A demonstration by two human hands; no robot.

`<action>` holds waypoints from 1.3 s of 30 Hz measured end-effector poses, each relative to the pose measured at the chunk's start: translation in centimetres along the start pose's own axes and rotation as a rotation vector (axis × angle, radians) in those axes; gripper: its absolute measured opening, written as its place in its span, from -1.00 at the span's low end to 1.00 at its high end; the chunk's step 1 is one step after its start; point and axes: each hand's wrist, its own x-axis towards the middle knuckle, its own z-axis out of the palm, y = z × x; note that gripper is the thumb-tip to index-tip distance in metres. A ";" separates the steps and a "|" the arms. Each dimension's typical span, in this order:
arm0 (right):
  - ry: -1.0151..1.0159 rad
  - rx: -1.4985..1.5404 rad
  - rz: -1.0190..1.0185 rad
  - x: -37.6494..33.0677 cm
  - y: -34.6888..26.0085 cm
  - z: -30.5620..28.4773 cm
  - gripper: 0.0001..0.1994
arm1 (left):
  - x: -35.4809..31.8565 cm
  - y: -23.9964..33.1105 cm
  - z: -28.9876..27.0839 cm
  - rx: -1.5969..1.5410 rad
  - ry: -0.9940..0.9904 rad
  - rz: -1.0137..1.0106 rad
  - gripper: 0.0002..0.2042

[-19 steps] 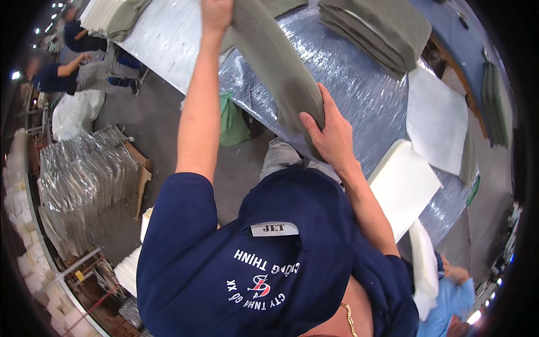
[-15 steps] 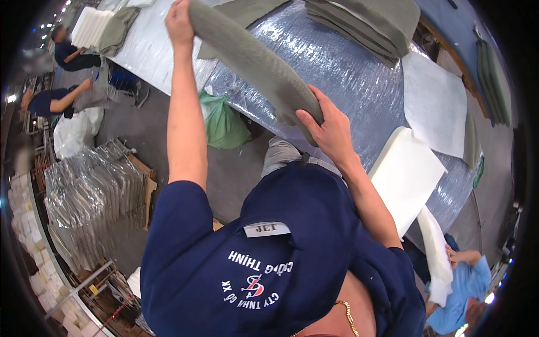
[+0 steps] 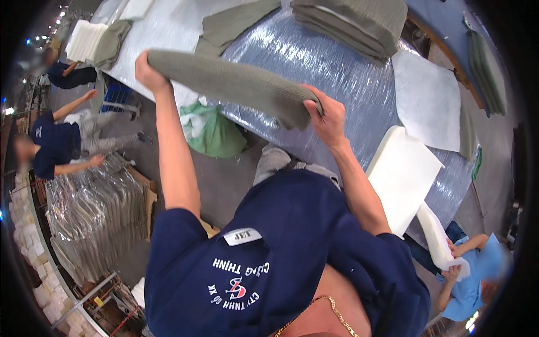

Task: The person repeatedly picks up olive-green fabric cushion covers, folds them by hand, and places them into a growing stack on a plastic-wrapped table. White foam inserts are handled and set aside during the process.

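Note:
Between my two hands a long grey-green cushion (image 3: pixel 230 84), covered in woven fabric, is held up above the edge of the table. My left hand (image 3: pixel 151 73) grips its left end, the fingers partly hidden behind the fabric. At the right end, my right hand (image 3: pixel 325 115) is closed round the cushion with the thumb on the near side. Under it lies the plastic-wrapped table top (image 3: pixel 331 90). A flat grey-green cloth piece (image 3: pixel 233 25) rests just beyond the cushion.
A stack of grey-green covers (image 3: pixel 353 28) lies at the far side. To the right are a white sheet (image 3: pixel 426 101) and a white foam slab (image 3: pixel 404 174). A green bag (image 3: pixel 216 132) sits below the table edge. Wrapped bundles (image 3: pixel 98 210) stand left; co-workers (image 3: pixel 59 137) are nearby.
Both hands have brought the cushion round from a steep slant to nearly level, the left end coming down and leftward. At the left, a co-worker has turned and stepped nearer the wrapped bundles.

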 end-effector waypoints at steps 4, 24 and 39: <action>0.095 -0.099 -0.202 3.4 -1.4 -3.8 -0.70 | -5.7 2.8 -2.1 -0.614 0.125 -0.578 -0.69; 0.054 -0.501 0.428 1.1 1.2 -12.5 -0.69 | -18.1 24.8 14.4 0.007 -1.009 0.857 -0.31; -0.046 -0.496 -0.013 1.3 2.7 -10.9 -0.45 | -19.4 23.8 16.3 0.064 -0.876 0.720 -0.48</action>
